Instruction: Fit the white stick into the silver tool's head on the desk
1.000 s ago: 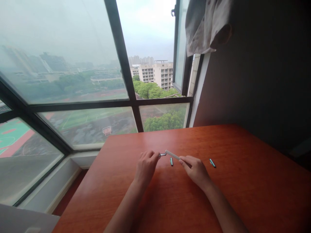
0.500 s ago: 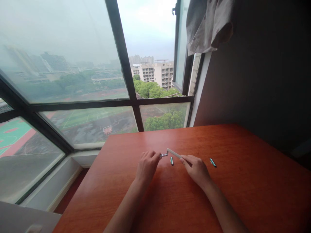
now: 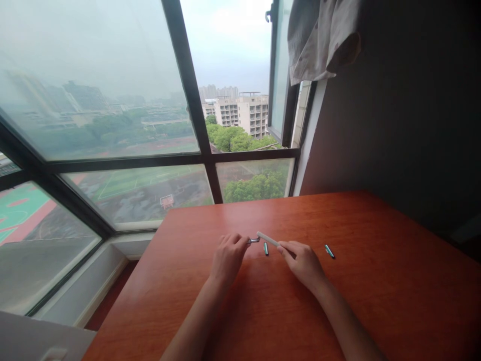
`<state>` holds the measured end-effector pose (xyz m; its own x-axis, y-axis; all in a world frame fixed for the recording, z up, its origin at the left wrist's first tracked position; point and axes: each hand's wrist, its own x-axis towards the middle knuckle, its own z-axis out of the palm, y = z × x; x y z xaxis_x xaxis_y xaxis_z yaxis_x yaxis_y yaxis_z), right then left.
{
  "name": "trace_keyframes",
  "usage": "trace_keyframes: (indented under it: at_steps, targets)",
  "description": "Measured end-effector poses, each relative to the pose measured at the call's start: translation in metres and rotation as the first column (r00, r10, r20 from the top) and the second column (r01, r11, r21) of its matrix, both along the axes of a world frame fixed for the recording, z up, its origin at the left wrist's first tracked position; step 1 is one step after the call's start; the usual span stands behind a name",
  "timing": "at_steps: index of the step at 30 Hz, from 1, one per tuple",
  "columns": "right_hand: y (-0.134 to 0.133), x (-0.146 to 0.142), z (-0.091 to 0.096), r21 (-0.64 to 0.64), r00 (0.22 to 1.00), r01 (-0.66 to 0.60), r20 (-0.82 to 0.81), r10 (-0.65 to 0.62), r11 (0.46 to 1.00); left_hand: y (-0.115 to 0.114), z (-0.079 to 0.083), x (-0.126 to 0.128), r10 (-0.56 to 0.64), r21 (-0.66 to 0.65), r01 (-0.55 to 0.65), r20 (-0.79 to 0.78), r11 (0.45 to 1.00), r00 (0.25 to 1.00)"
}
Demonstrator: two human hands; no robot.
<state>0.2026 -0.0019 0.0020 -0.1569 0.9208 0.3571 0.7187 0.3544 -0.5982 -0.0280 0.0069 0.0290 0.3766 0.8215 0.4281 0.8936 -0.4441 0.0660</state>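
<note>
My left hand (image 3: pixel 228 255) is closed around a razor handle (image 3: pixel 254 240), whose silver, bent neck sticks out to the right past the fingertips. Pinched in my right hand (image 3: pixel 302 260) is a slim white stick (image 3: pixel 268 238) that slants up to the left. Its far tip meets the end of the silver neck, or lies very close to it; I cannot tell which. Between the hands, a small green and dark razor cartridge (image 3: pixel 266 248) lies on the table. A second razor cartridge (image 3: pixel 329 251) rests to the right of my right hand.
The reddish-brown wooden table (image 3: pixel 180 301) reaches to the windows (image 3: pixel 165 195) at its far side. One window pane (image 3: pixel 280 70) stands open beside a hanging grey cloth (image 3: pixel 323 45). A dark wall (image 3: pixel 394 125) borders the right.
The tip of the white stick has moved slightly down and left along the silver neck. My left hand has hardly moved, and both cartridges lie where they were.
</note>
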Motion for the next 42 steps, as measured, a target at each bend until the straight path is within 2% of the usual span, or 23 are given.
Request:
trace_keyframes:
  at_steps: [6,15,23,28,36,42]
  targets:
    - [0.0011,0.0007,-0.0013,0.022,0.999,0.035,-0.036,-0.034,0.999,0.0003,-0.0008,-0.0003,-0.005,-0.013,0.005,0.007,1.000,1.000]
    - [-0.0004,-0.0018,0.0018,0.004,0.995,-0.070,-0.067,0.070,0.998,0.0016,-0.0025,-0.0020,0.002,-0.019,-0.001,0.032,1.000,0.999]
    - [0.0008,0.0001,-0.0004,0.019,0.999,0.034,-0.019,-0.033,0.999,0.0005,-0.0018,-0.0005,-0.021,-0.009,0.021,0.047,1.000,0.999]
    - [0.0011,-0.0002,-0.0007,0.030,0.999,0.029,-0.025,-0.028,0.999,0.0010,-0.0021,-0.0006,-0.023,-0.002,0.023,0.076,1.000,0.997]
    - [-0.0006,-0.0011,0.0015,-0.007,0.998,-0.051,-0.033,0.051,0.999,0.0013,-0.0020,-0.0007,0.012,-0.023,-0.010,0.068,1.000,0.998]
    - [-0.0001,-0.0004,0.0006,0.003,1.000,0.009,0.005,-0.009,1.000,0.0013,-0.0037,-0.0006,-0.009,-0.012,0.010,0.081,1.000,0.997]
